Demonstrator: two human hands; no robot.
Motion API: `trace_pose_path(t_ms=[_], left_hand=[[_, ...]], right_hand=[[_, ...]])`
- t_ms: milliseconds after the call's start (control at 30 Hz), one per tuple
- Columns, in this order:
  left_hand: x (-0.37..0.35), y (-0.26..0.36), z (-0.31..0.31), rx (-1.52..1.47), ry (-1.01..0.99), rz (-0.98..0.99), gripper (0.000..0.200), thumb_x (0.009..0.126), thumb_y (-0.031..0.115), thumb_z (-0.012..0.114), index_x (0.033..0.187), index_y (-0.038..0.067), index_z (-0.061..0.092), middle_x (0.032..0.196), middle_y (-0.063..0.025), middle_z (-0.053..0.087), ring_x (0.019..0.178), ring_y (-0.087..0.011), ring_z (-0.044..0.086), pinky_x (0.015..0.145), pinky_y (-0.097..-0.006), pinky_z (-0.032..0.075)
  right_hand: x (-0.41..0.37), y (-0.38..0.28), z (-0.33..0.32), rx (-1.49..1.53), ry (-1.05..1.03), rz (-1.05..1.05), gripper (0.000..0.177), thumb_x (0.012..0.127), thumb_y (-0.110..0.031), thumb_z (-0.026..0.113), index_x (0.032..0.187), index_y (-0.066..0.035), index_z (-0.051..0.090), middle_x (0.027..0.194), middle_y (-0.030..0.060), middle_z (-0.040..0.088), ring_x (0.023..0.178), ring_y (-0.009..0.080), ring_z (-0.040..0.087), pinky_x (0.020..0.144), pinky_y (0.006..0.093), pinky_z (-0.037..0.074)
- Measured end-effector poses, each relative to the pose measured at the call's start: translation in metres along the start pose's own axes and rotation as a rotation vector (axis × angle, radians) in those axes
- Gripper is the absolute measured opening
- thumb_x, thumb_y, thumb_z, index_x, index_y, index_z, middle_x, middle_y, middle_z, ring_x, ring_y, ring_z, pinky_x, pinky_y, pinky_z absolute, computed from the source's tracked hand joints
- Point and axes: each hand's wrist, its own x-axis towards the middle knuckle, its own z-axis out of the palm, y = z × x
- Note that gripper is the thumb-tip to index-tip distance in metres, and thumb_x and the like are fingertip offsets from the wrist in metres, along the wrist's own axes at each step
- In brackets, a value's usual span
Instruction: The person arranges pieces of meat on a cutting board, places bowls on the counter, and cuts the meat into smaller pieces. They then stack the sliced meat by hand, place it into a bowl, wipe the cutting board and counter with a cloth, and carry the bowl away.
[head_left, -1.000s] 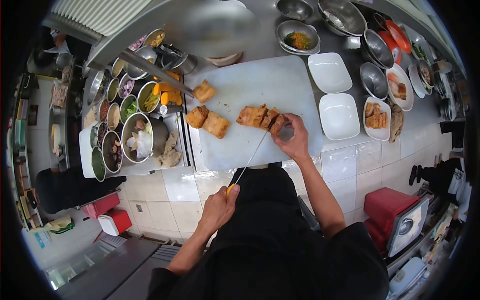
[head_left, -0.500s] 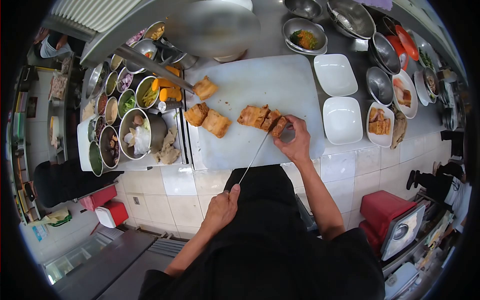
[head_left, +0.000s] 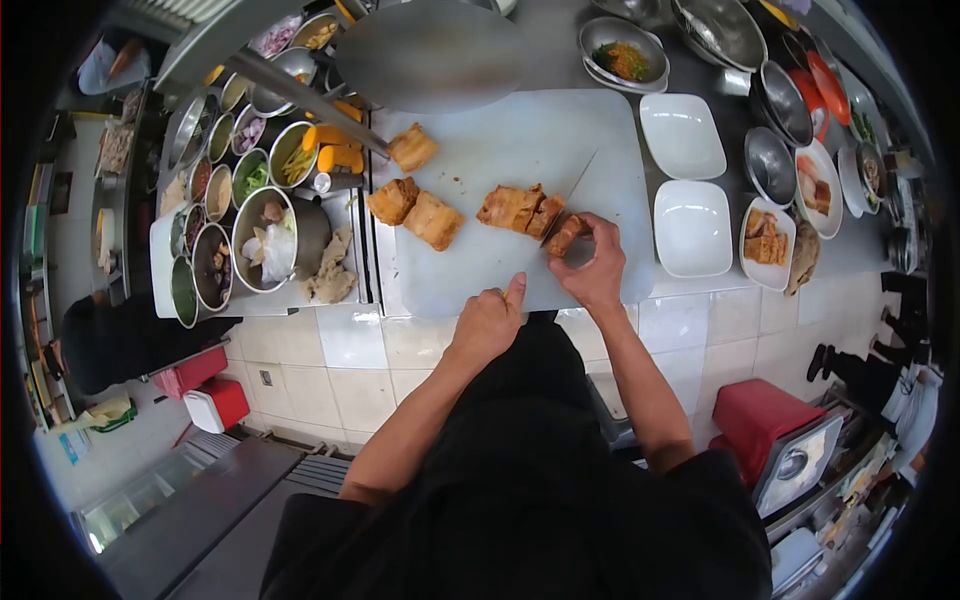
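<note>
Clock positions are taken from the middle of the white rectangular cutting board (head_left: 500,272), with twelve o'clock away from the person. The board lies on the grey metal counter (head_left: 830,240). The left hand (head_left: 488,322), at about half past six, is closed round the handle of a long, thin-bladed knife (head_left: 583,175); the blade points toward one o'clock and passes beside the browned meat. The right hand (head_left: 598,262), at about four o'clock, has its thumb and fingers narrowed on an end slice of browned meat (head_left: 566,235). Just beside that slice, near the centre, is a partly cut row of browned, layered meat (head_left: 520,208). Three further browned meat chunks (head_left: 433,221) are on the board: two together between eight and nine o'clock, one at ten. Off the board, two white square dishes (head_left: 692,228) stand at two and just past three o'clock; beyond the latter, a white oval dish (head_left: 766,250) holds sliced meat. A round steel bowl (head_left: 625,56) at one o'clock contains green and orange food. Toward nine o'clock, a deep steel pot (head_left: 312,238) holds pale pieces and a clear plastic bag, with a crumpled beige cloth (head_left: 333,265) near it. A large grey round object (head_left: 430,55) at eleven o'clock is too blurred to identify.
</note>
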Motion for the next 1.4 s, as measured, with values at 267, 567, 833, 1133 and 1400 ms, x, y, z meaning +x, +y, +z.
trace_pose_path(t_ms=[267,567,833,1133,1400], left_hand=[[-0.102,-0.044,-0.039,-0.105,-0.035,-0.122,0.072,0.101,0.055,0.034,0.08,-0.008,0.062,0.079,-0.0369,0.061,0.085,-0.0542,0.06,0.078,-0.0531,0.047],[-0.107,-0.038,-0.044,-0.171,-0.017,-0.161,0.071,0.102,0.055,0.034,0.078,-0.008,0.059,0.077,-0.0355,0.06,0.084,-0.0541,0.059,0.076,-0.0536,0.046],[-0.083,-0.038,-0.03,-0.106,0.012,-0.108,0.074,0.102,0.055,0.033,0.075,-0.01,0.059,0.077,-0.0355,0.06,0.081,-0.0535,0.058,0.076,-0.0511,0.046],[-0.078,-0.036,-0.022,-0.04,0.022,-0.131,0.073,0.103,0.05,0.034,0.073,-0.011,0.06,0.078,-0.0395,0.059,0.086,-0.0558,0.058,0.078,-0.0553,0.046],[-0.029,-0.005,-0.01,0.009,0.021,-0.096,0.073,0.103,0.048,0.033,0.071,-0.011,0.06,0.074,-0.0381,0.058,0.083,-0.0549,0.059,0.075,-0.0569,0.046]], right_hand=[[0.016,-0.022,-0.007,-0.181,0.037,-0.167,0.076,0.057,-0.014,0.085,0.124,-0.005,0.05,0.125,0.014,0.052,0.101,0.0307,0.057,0.094,0.0414,0.046],[0.032,-0.009,0.002,-0.03,-0.093,-0.202,0.065,0.057,-0.016,0.088,0.114,-0.007,0.058,0.106,0.0119,0.061,0.101,0.0303,0.057,0.091,0.041,0.045],[0.034,-0.007,0.001,-0.062,-0.106,-0.225,0.067,0.057,-0.016,0.087,0.116,-0.007,0.057,0.105,0.012,0.061,0.101,0.0306,0.058,0.09,0.0402,0.046],[0.041,-0.003,0.01,-0.159,-0.116,-0.229,0.062,0.058,-0.018,0.083,0.113,-0.005,0.059,0.101,0.0114,0.063,0.097,0.0307,0.059,0.088,0.0413,0.046],[0.041,-0.002,0.009,-0.174,-0.124,-0.269,0.064,0.055,-0.016,0.081,0.113,-0.005,0.057,0.097,0.0101,0.063,0.099,0.032,0.057,0.083,0.0445,0.044]])
